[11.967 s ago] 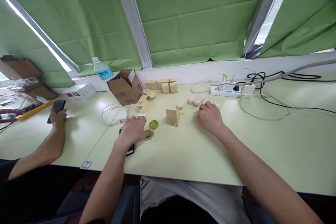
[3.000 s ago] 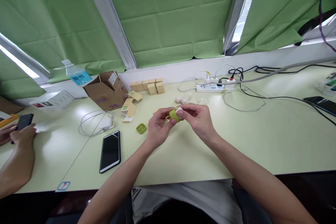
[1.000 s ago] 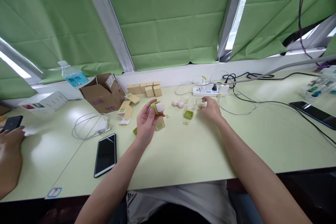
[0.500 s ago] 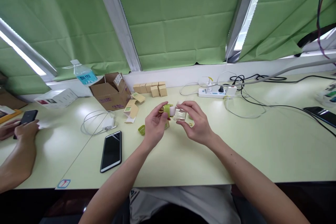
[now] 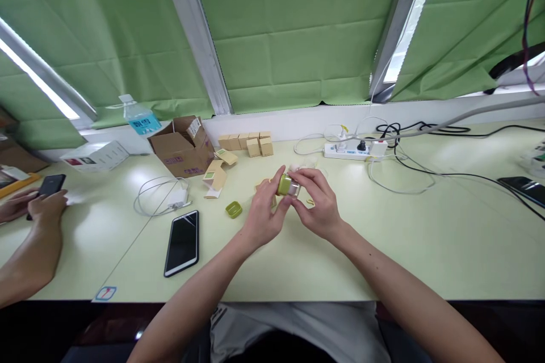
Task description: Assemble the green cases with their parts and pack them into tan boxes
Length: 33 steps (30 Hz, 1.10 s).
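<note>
Above the table, my left hand (image 5: 264,216) is closed on a yellow-green part (image 5: 284,184) with thumb and fingers. My right hand (image 5: 318,205) pinches a small clear square container (image 5: 295,188), which sits right up against the green part. The fingers hide some of both pieces. On the table, left of my left hand, lies a green square cap (image 5: 234,209). Something cardboard-coloured shows partly behind my left hand.
A phone (image 5: 182,243) lies front left, near a white charger (image 5: 177,197). Behind are opened small packaging (image 5: 214,176), a cardboard box (image 5: 183,150) and several small boxes (image 5: 254,147). A power strip (image 5: 344,151) trails cables rightward. Another person's hand (image 5: 49,207) holds a phone at left.
The green part and the clear container have come together; the white piece seen between them is now covered. My left hand has moved right, leaving the green cap fully in view.
</note>
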Available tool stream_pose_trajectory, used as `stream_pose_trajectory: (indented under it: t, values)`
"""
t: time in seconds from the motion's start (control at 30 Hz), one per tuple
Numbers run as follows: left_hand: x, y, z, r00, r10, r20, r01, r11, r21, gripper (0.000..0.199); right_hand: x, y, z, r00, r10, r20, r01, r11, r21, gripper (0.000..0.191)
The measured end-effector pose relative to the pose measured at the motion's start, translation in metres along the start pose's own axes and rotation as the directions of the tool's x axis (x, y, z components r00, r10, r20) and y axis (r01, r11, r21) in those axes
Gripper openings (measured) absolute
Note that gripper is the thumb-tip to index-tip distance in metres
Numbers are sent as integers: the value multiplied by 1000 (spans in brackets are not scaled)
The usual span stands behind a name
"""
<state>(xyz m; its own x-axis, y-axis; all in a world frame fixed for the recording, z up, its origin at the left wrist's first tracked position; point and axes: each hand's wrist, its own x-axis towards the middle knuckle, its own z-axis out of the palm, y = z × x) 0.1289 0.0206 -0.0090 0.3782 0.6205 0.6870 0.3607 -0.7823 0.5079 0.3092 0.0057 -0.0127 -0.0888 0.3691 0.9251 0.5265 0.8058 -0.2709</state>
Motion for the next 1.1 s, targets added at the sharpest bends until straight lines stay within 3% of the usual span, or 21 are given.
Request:
stream_pose_trajectory:
  t: [0.13, 0.4, 0.47, 0.57, 0.63, 0.73, 0.83, 0.9, 1.0, 1.1]
  values:
    - [-2, 0, 3, 998, 36, 46, -39, 997, 62, 74, -7, 3, 4, 999, 23, -26, -23, 1000, -13, 60]
    - [1, -2, -2, 997, 40, 65, -44, 998, 49, 69, -13, 6, 8, 1000, 10, -25, -11, 999, -33, 63]
    - [2, -2, -4, 997, 48, 58, -50, 998, 32, 69, -11, 3, 8, 999, 46, -22, -45, 999, 1, 57]
    - [2, -1, -7, 999, 41, 26, -40, 999, -24, 76, -9, -3, 7, 981, 195, -8, -192, 970, 148, 45]
    - [3, -2, -9, 999, 47, -17, -48, 997, -53, 76, -7, -4, 7, 943, 331, 23, -320, 891, 323, 42]
    - [7, -6, -15, 985, 59, -161, -66, 997, -35, 55, -4, -1, 5, 871, 477, 114, -452, 690, 565, 48]
    - [15, -20, -26, 937, 0, -350, 4, 1000, 10, 35, 0, 5, 1, 829, 524, 197, -499, 533, 683, 60]
    - [20, -37, -34, 916, -87, -391, 97, 995, 6, 35, 3, 7, -3, 817, 526, 238, -513, 473, 716, 62]
    - [28, -68, -46, 921, -291, -259, 271, 956, -109, 44, 6, 8, -6, 808, 523, 272, -534, 455, 713, 50]
    - [31, -89, -53, 895, -446, 20, 435, 862, -259, 42, 5, 10, -6, 769, 577, 275, -571, 426, 702, 44]
